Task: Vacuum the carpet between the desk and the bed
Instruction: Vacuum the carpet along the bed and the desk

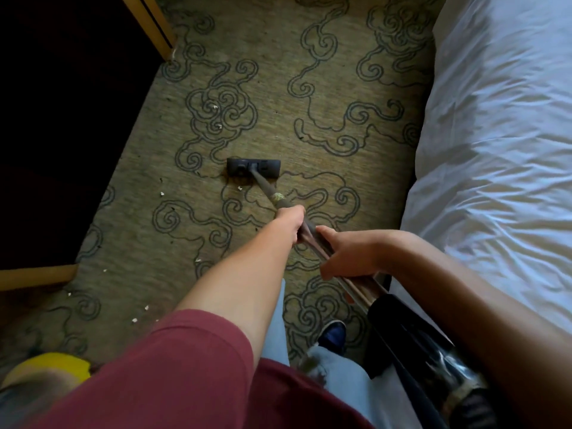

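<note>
From my head view, my left hand (289,222) reaches far forward, fingers wrapped around the vacuum wand (266,188); my right hand (346,253) grips the same wand lower down, elbow bent beside the bed (495,150). The floor head (253,168) sits flat on the patterned carpet (278,88), midway between the dark desk (62,134) on my left and the bed. White crumbs (162,193) lie scattered near the desk. My shoe (333,334) stands beside the black hose (402,332).
</note>
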Tool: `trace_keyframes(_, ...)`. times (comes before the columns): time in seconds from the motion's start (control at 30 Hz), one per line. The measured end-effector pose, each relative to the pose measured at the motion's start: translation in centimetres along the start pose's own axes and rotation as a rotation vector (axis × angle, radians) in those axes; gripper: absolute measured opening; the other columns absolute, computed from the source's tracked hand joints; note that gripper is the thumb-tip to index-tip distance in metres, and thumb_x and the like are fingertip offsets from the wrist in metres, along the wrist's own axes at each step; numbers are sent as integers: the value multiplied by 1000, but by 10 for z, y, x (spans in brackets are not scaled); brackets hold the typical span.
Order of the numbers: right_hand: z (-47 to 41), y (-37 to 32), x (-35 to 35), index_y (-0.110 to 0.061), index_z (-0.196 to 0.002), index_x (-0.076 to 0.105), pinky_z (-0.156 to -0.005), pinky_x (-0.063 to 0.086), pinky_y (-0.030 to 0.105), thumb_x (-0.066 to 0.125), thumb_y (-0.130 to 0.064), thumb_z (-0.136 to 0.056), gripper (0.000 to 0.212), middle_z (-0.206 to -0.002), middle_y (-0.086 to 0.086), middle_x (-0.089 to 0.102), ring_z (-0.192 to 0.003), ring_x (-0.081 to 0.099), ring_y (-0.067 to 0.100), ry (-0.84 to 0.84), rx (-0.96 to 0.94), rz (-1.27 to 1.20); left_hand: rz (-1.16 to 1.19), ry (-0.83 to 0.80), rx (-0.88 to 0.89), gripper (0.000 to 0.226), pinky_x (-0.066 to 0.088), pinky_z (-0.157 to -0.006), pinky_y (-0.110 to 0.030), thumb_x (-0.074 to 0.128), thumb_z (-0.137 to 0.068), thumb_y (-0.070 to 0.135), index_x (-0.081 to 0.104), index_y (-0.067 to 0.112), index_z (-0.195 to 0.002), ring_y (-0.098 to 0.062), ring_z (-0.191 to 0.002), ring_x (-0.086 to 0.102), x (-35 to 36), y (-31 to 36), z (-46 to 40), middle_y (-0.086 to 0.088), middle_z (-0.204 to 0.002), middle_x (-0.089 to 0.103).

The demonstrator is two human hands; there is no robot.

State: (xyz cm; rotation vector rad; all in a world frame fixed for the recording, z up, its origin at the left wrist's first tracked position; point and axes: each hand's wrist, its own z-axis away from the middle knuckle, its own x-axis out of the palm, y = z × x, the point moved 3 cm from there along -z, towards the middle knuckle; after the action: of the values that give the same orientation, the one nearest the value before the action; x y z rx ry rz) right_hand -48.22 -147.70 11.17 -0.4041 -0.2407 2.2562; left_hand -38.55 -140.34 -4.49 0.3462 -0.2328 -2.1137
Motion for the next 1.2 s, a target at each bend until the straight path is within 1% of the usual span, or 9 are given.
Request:
trace_keyframes(0.13, 15, 26, 43, -29, -149, 15, -66, 62, 41, 66, -32, -77, 89, -111, 12, 64, -72, 71, 23, -9, -2, 88, 70, 17, -16, 17, 58, -78, -42, 56, -95, 20, 54, 8, -109, -28, -81, 64, 11, -58, 13, -15, -104, 64)
trace_keyframes(0.27, 30, 51, 84, -34, -152, 4, -61, 62, 41, 66, -29, -78, 96, -113, 13, 63, -66, 71, 22, -52, -4, 70, 130, 27, -35, 12, 60, -83, -46, 57, -94, 19, 55, 8, -96, -29, -77, 64, 20, -109, 28, -14, -92, 64)
trace_keyframes(0.37, 44, 66, 106, -41, -151, -5, -63, 62, 40, 66, -28, -82, 100, -113, 13, 60, -65, 72, 22, -106, -10, 62, 151, 9, -41, 24, 60, -75, -41, 56, -95, 22, 56, 7, -115, -29, -82, 64, 27, -140, 39, -16, -106, 65)
trace_keyframes(0.47, 57, 75, 118, -42, -150, -12, -67, 62, 45, 65, -28, -84, 103, -123, 16, 57, -72, 72, 27, -131, 1, 61, 160, 16, -49, 24, 56, -61, -33, 56, -95, 23, 55, 9, -115, -28, -79, 65, 34, -160, 44, -14, -103, 65)
trace_keyframes(0.53, 61, 78, 119, -42, -151, -13, -68, 62, 45, 65, -27, -85, 103, -126, 16, 57, -71, 72, 26, -124, 9, 58, 143, 22, -36, 23, 59, -70, -37, 56, -95, 22, 53, 9, -114, -31, -89, 67, 36, -161, 46, -15, -107, 64)
trace_keyframes(0.63, 56, 75, 108, -39, -153, -3, -70, 62, 44, 65, -27, -86, 96, -121, 14, 60, -71, 72, 24, -82, 2, 11, 82, 47, 10, 29, 60, -83, -43, 57, -94, 21, 53, 6, -118, -33, -95, 66, 35, -146, 37, -15, -108, 64)
trace_keyframes(0.77, 45, 65, 87, -36, -153, 2, -77, 60, 42, 64, -30, -86, 91, -118, 13, 62, -74, 72, 23, -49, -5, -9, 60, 91, 37, 15, 53, -53, -29, 59, -92, 20, 54, 7, -94, -27, -68, 63, 30, -122, 19, -12, -74, 63)
trace_keyframes(1.0, 1, 52, 25, -27, -153, 13, -81, 56, 36, 63, -31, -83, 86, -106, 3, 60, -78, 65, 18, 129, 12, -43, 4, -8, 153, 18, 53, -59, -29, 59, -93, 19, 55, 4, -103, -28, -68, 62, 50, -28, -26, -17, -82, 61)
trace_keyframes(1.2, -13, 41, -60, -39, -149, 16, -43, 55, 35, 65, -15, -88, 82, -93, 18, 65, -55, 71, 30, 7, 72, -441, -45, -9, 149, 14, 47, -42, -21, 58, -91, 16, 53, 4, -86, -24, -56, 59, 62, 61, -46, -12, -63, 58)
